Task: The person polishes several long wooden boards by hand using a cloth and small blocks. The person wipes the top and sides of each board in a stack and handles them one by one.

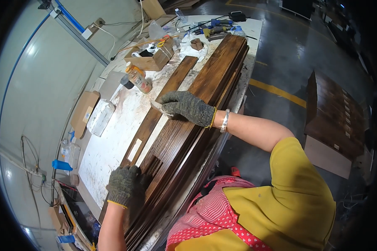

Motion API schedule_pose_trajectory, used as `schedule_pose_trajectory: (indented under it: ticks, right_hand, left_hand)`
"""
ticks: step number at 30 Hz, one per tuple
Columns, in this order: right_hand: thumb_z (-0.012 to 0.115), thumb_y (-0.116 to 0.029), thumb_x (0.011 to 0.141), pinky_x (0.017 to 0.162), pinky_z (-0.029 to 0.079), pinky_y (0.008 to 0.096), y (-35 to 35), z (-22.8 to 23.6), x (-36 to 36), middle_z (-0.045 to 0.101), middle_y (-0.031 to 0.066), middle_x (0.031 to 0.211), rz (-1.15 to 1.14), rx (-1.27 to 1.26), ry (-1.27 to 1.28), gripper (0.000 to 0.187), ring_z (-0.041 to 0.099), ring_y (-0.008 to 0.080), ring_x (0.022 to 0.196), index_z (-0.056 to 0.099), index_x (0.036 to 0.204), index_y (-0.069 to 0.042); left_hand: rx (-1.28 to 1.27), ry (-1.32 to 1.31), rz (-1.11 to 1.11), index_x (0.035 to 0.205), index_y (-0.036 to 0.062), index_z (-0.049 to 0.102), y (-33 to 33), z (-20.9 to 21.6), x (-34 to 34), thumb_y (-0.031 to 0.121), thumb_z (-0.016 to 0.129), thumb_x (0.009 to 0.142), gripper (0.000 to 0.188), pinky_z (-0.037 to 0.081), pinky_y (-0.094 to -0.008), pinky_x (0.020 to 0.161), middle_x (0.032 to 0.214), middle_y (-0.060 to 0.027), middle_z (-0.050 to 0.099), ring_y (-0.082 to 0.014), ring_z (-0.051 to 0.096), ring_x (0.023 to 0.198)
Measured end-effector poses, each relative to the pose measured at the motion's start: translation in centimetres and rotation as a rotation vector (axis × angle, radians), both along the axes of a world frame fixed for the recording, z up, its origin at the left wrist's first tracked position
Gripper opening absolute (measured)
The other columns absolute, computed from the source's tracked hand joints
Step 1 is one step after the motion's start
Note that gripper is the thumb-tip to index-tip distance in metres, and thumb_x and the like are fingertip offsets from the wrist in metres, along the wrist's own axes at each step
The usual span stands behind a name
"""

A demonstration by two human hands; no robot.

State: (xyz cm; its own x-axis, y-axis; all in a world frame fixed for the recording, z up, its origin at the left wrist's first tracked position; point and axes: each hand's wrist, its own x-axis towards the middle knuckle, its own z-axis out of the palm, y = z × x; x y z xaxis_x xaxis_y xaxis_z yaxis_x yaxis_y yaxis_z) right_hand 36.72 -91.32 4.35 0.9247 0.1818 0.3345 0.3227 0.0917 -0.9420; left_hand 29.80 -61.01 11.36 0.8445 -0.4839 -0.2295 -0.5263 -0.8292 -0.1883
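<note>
White surface (117, 142) carries the slat (147, 125). The left hand (125, 186) covers the slat's near end, grip unclear; a bottle (139, 80) stands left of the slat. Well apart, the right hand (187, 108) pinches a pad (159, 108) at its middle. Loose holding could let the slat skid under hard pressure.
</note>
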Motion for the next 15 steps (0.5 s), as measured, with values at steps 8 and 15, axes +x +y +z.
schedule_pose_trajectory:
  ticks: [8, 15]
  right_hand:
    - [0.062, -0.041, 0.093, 0.082, 0.053, 0.0326, -5.8, 0.6, 1.1, 0.067, 0.0095, 0.103, 0.000, -0.249, -0.152, 0.045, 0.063, 0.0172, 0.090, 0.064, 0.117, -0.003]
    - [0.057, -0.038, 0.097, 0.077, 0.053, 0.0296, -27.6, -3.5, 10.7, 0.063, 0.0019, 0.094, -0.485, 0.000, -0.211, 0.032, 0.061, 0.0136, 0.083, 0.064, 0.095, -0.007]
  left_hand:
    - [-0.014, -0.047, 0.088, 0.087, 0.0049, 0.068, -1.9, 0.7, -1.9, 0.037, 0.064, 0.088, 0.032, 0.047, -0.0476, 0.078, 0.088, -0.0198, 0.065, -0.0381, 0.061, 0.087]
    - [0.056, 0.014, 0.096, 0.089, 0.0050, 0.067, -3.4, 1.2, -1.6, 0.038, 0.064, 0.088, 0.033, 0.047, -0.0474, 0.080, 0.092, -0.0191, 0.065, -0.0373, 0.060, 0.091]
